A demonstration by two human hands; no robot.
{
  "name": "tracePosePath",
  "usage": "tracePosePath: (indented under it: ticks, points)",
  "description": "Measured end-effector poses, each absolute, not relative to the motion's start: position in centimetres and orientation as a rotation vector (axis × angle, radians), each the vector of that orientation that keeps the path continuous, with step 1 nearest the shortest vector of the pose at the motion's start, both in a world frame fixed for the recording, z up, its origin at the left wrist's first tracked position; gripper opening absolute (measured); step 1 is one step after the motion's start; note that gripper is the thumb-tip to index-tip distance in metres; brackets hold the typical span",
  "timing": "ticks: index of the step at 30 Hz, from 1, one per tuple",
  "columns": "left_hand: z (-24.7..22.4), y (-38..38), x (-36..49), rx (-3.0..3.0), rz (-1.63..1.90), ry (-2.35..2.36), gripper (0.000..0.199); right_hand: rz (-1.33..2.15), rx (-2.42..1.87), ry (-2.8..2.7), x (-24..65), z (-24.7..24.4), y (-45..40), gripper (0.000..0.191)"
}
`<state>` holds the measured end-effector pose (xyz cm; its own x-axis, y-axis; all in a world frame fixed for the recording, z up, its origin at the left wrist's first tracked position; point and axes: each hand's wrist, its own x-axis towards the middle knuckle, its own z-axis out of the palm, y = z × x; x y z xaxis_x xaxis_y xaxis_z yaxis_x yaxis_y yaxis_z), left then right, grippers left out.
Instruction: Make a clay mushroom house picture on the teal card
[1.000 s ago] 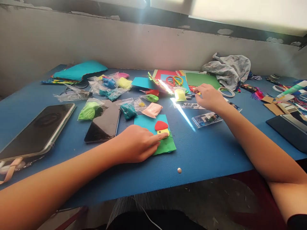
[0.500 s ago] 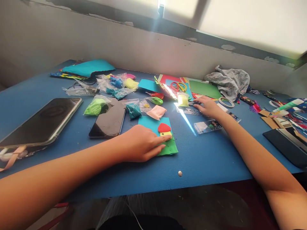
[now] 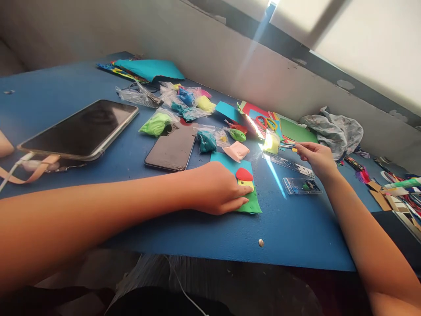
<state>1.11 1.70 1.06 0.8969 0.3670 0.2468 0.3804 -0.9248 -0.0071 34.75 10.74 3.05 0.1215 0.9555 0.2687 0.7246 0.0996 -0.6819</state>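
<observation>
Shifted since the earlier frame: right hand (image 3: pixel 317 159) has drawn back rightward from the small yellow bag (image 3: pixel 271 143), and the whole scene sits more tilted and farther right in the frame.
Head view, right hand: right of centre; thumb and index pinched narrow on the near end of a slim tool (image 3: pixel 289 145), whose exact kind is too small to tell.
Slim tool's axis: nearly level across the frame, pointing left from the fingertips toward the yellow bag, just above the ruler (image 3: pixel 289 164).
Left hand (image 3: pixel 217 188): centre of the frame; index and thumb apart, holding nothing that shows, index resting on the yellow piece (image 3: pixel 242 181) under the red cap (image 3: pixel 244 174).
Blue-and-green card (image 3: pixel 252 204): flat on the table (image 3: pixel 197 232), just below and right of the frame's middle, partly beneath the left hand.
Key relation: from the right hand, the card lies down and to the left, well apart; the left hand is nearer, touching it.
Between them: bare blue tabletop, with the clear case (image 3: pixel 302 186) below the right hand.
</observation>
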Motion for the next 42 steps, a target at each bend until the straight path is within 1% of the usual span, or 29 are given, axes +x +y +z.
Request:
tracePosePath:
  ticks: [4,7,10,16,21,24,26,28,29,30,31,33,37,42]
  points:
    - [0.9,1.6,1.4,-2.976,-0.450,-0.598,0.032,0.359,-1.547,-1.491,34.2,4.2,10.3,0.057]
    - [0.7,1.6,1.5,-2.961,-0.555,-0.563,0.029,0.330,-1.496,-1.421,33.4,5.5,9.5,0.057]
    - [0.9,1.6,1.6,-2.973,-0.552,-0.572,0.029,0.325,-1.482,-1.380,32.5,6.4,8.6,0.053]
    - [1.8,1.3,1.6,-3.030,-0.332,-0.632,0.030,0.373,-1.549,-1.356,30.9,6.3,7.3,0.039]
    - [2.0,1.3,1.5,-3.045,-0.339,-0.626,0.030,0.520,-1.724,-1.443,30.7,5.4,7.9,0.032]
    - [2.0,1.3,1.4,-3.041,-0.353,-0.626,0.033,0.608,-1.747,-1.516,30.4,5.1,7.7,0.029]
    - [1.9,1.4,1.2,-3.043,-0.378,-0.636,0.034,0.530,-1.644,-1.550,29.5,4.7,6.7,0.020]
    - [1.8,1.5,1.0,-3.047,-0.429,-0.674,0.033,0.258,-1.355,-1.618,28.2,4.1,5.0,0.010]
    - [1.7,1.6,0.8,-3.049,-0.454,-0.703,0.031,0.069,-1.196,-1.724,27.4,3.8,4.1,0.012]
    - [1.7,1.6,0.7,-3.050,-0.467,-0.742,0.027,-0.126,-0.978,-1.847,26.8,3.4,3.1,0.018]
    - [1.7,1.7,0.6,-3.051,-0.466,-0.783,0.023,-0.254,-0.779,-2.032,26.2,3.2,2.3,0.027]
    - [1.9,1.9,0.4,-3.067,-0.424,-0.850,0.019,-0.442,-0.506,-2.401,25.5,2.9,0.9,0.029]
    - [2.3,2.0,0.1,-3.127,-0.378,-0.900,0.015,-0.546,-0.386,-2.646,25.4,3.2,-0.2,0.018]
    - [2.3,2.2,-0.4,-3.149,-0.471,-0.932,0.013,-0.493,-0.309,-2.743,25.9,3.5,0.0,0.011]
